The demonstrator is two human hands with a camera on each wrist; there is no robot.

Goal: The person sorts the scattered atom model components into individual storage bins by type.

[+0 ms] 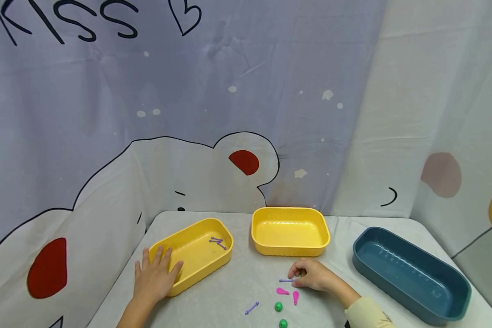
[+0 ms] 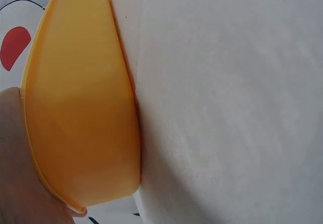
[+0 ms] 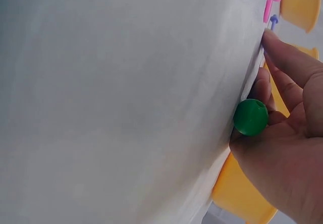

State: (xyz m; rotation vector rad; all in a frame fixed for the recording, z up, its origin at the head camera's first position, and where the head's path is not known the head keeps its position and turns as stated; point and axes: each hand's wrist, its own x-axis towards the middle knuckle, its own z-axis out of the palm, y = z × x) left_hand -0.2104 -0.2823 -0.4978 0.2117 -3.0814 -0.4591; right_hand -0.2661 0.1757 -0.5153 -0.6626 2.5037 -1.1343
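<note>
Head view, slim purple stick, flared tip

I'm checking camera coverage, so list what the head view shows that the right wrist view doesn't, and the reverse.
Only the head view: the left hand resting on the left yellow tray, the purple sticks inside that tray, and the black lettering on the curtain.

Only the right wrist view: the palm side of the right hand, with a clear, close look at the green ball beside it.

Both: the right hand, a purple stick at its fingertips, pink pieces, yellow trays and the pale tabletop.
</note>
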